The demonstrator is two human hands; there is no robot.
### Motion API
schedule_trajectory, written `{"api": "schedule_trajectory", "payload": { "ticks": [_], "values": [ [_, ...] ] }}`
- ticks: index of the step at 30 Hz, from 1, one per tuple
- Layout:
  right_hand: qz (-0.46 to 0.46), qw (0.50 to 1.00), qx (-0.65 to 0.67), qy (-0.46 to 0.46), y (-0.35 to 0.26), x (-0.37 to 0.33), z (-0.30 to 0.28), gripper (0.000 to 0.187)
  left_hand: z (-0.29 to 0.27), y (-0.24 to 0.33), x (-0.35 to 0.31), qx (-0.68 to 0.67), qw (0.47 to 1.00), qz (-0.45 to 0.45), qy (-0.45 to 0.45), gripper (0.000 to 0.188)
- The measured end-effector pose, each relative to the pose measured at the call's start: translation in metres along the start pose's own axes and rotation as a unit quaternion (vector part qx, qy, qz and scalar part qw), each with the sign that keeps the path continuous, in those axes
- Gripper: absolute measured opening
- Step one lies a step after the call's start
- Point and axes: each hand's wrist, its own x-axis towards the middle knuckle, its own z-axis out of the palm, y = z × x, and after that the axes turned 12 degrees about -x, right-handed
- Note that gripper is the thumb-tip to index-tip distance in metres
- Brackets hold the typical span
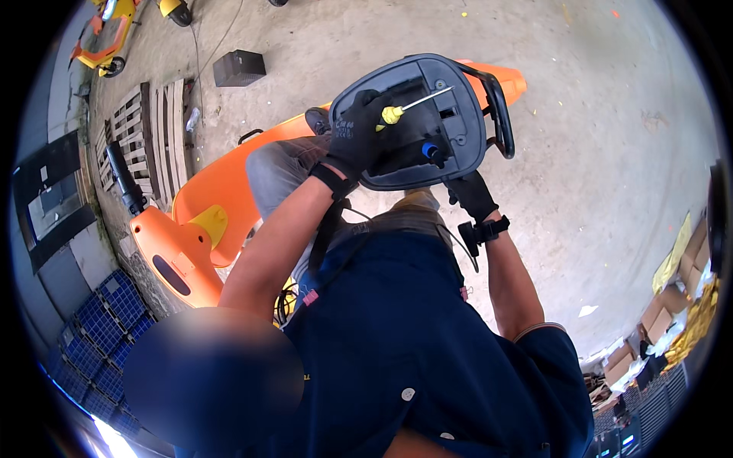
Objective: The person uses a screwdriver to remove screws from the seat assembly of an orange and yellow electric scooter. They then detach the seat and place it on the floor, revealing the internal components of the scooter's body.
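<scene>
A dark, rounded scooter seat (368, 180) is in front of me, its recessed underside facing up. My gloved left hand (357, 136) lies over the recess on its left side and is closed round a screwdriver (392, 114). The yellow handle sticks out past the fingers, and its metal shaft points right and slightly away. My gloved right hand (473, 196) is closed at the near right rim of the seat, its fingertips partly hidden there. Inside the recess sits a small blue and black part (433, 153), apart from the screwdriver.
An orange scooter body (210, 198) runs beneath the seat, with a black bar (496, 107) at the right. Wooden pallets (169, 130) and a black box (239, 69) are at the left. Blue crates (111, 313) are stacked near left; cardboard boxes (660, 313) are at the right.
</scene>
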Motion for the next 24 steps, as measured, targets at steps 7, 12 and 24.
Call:
{"api": "schedule_trajectory", "payload": {
  "ticks": [7,12,24],
  "values": [
    [0.003,1.0,-0.009,-0.003,-0.009,-0.003,0.0,0.031,-0.019,-0.02,0.034,0.139,0.987,-0.077,0.022,0.043],
    [0.006,0.999,-0.029,-0.028,-0.025,-0.009,-0.004,0.034,-0.004,0.03,0.065,0.195,0.967,0.137,-0.088,0.049],
    [-0.08,0.993,-0.086,0.001,-0.011,-0.004,-0.001,0.03,0.075,0.067,0.082,0.238,0.889,0.255,-0.297,0.021]
  ]
}}
